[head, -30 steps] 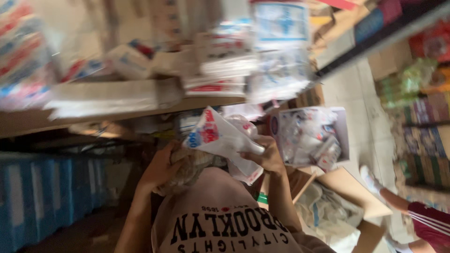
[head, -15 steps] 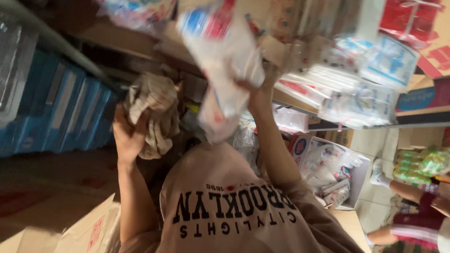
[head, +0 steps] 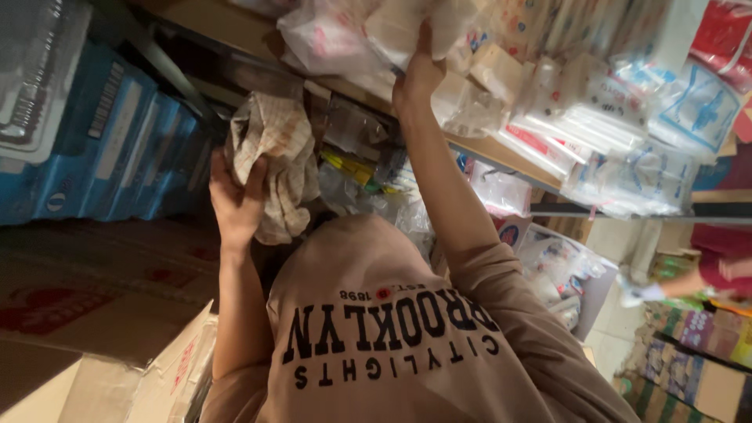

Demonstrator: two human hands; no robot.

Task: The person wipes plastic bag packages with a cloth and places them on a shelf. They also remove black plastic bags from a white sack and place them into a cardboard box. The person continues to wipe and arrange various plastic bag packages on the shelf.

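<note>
My left hand (head: 235, 200) is raised in front of me and grips a crumpled checked cloth (head: 274, 145) in beige and orange. My right hand (head: 419, 74) reaches high to the wooden shelf (head: 489, 149) and holds a white plastic-wrapped packet (head: 407, 23) against a pile of similar packets (head: 329, 39) there. Its fingers are partly hidden behind the packet. My tan sweatshirt (head: 392, 337) with dark lettering fills the lower middle of the view.
Blue cartons (head: 94, 149) are stacked at the left, with cardboard boxes (head: 94, 313) below them. More clear-wrapped packets (head: 603, 117) crowd the shelf to the right. Another person's arm and red clothing (head: 721, 266) show at the far right.
My right arm has stretched further up and carried the packet onto the shelf pile. The left hand with the cloth has stayed raised at about the same height.
</note>
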